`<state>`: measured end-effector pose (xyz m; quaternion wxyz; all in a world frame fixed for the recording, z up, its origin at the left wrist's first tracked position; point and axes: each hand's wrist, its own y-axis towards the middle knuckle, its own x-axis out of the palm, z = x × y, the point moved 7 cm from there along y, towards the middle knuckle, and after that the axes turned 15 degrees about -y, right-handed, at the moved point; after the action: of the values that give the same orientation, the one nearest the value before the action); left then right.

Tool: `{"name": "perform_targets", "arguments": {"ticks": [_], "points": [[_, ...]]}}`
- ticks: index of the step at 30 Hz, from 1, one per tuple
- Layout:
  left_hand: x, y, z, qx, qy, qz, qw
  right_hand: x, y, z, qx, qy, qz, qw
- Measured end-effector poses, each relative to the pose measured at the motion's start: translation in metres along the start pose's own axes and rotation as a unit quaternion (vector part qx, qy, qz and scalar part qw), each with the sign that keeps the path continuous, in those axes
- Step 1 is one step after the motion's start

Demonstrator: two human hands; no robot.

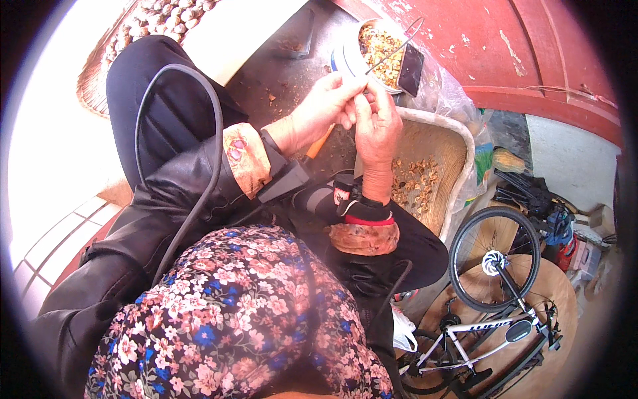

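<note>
My left hand [322, 110] and my right hand [377, 128] meet in front of me, fingertips pinched together. What they hold between them is small and mostly hidden by the fingers. Just beyond them is a white bucket [342, 58] filled with yellow-brown nut-like pieces [380, 48], its thin wire handle [397, 48] slanting across the top. Against the bucket's right side rests a dark flat phone-like slab [412, 70]. An orange handle [320, 141] shows below my left hand. Near my right forearm lies a pale tray [458, 133] with broken shell-like bits [415, 183].
A woven basket [91, 83] of round pale nuts stands at the far left. Clear plastic bags [448, 96] lie beside the bucket, before a red panel [505, 46]. A bicycle [495, 259] leans at the lower right. A grey cable [218, 133] loops over my left arm.
</note>
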<state>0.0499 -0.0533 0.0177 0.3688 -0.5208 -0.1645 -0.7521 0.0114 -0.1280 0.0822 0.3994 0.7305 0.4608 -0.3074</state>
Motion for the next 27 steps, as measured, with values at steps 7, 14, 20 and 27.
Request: {"name": "perform_targets", "arguments": {"ticks": [7, 14, 20, 27], "points": [[0.006, -0.003, 0.001, 0.035, -0.013, 0.012, 0.999, 0.002, 0.001, -0.01, -0.055, -0.022, 0.055, 0.997], [0.003, -0.003, -0.002, 0.014, -0.033, 0.032, 0.999, 0.0, -0.001, -0.017, -0.048, -0.056, 0.052, 0.996], [0.001, -0.001, -0.005, -0.013, -0.029, 0.009, 0.999, -0.002, 0.002, -0.018, -0.086, -0.078, 0.022, 0.993], [-0.002, -0.001, -0.005, 0.001, -0.014, 0.04, 0.999, 0.002, 0.0, -0.023, -0.086, -0.106, 0.014, 0.991]]}}
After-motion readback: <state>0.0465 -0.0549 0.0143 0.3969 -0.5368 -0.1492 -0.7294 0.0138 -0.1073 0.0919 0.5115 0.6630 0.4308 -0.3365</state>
